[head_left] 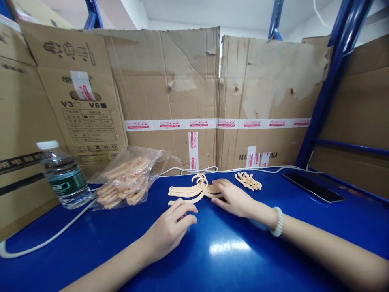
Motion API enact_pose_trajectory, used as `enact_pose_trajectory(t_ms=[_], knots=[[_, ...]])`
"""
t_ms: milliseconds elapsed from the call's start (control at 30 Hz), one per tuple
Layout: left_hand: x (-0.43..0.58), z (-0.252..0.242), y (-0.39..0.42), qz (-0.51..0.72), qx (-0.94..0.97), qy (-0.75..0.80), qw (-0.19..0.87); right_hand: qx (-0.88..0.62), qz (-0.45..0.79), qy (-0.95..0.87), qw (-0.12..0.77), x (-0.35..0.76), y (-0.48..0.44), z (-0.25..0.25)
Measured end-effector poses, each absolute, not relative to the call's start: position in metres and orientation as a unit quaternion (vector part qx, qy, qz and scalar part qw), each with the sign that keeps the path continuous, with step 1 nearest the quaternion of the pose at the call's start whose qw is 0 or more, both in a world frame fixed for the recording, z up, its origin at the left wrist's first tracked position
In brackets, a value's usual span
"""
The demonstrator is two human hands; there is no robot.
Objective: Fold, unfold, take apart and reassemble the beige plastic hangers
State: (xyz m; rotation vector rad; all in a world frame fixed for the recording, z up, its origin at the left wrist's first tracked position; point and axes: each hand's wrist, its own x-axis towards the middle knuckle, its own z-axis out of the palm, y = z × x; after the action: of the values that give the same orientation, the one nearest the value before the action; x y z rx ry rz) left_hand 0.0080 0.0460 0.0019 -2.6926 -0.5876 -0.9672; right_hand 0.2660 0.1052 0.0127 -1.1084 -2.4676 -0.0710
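right hand (235,198): grip open, fingers lying flat on the hook end of the hanger stack (188,191), not clamping anything.
left hand (172,231): loosely curled, grip empty, fingertips right by the lowest hanger's arm. Can't tell if they touch.
hanger stack: thin beige plastic, on the blue surface (227,251), well right of the water bottle (63,174). Guessing light, stiffish with some flex, slidey on that glossy top. I'd pinch one by its arm near the hook.
bag (127,182): clear, stuffed with the same pieces, just right of the bottle.
loose pile (248,181): more hooks, farther from the bottle than the stack.
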Motion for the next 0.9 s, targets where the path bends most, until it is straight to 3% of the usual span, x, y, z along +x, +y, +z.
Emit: enact_pose_trajectory(t_ms=[233, 900], knots=[[0.010, 0.005, 0.047, -0.325, -0.918, -0.193, 0.120, -0.413, -0.010, -0.893, 0.176, 0.247, 0.135, -0.001], [0.010, 0.006, 0.047, -0.345, -0.905, -0.209, 0.135, -0.474, -0.027, -0.860, 0.188, 0.252, 0.159, -0.003]])
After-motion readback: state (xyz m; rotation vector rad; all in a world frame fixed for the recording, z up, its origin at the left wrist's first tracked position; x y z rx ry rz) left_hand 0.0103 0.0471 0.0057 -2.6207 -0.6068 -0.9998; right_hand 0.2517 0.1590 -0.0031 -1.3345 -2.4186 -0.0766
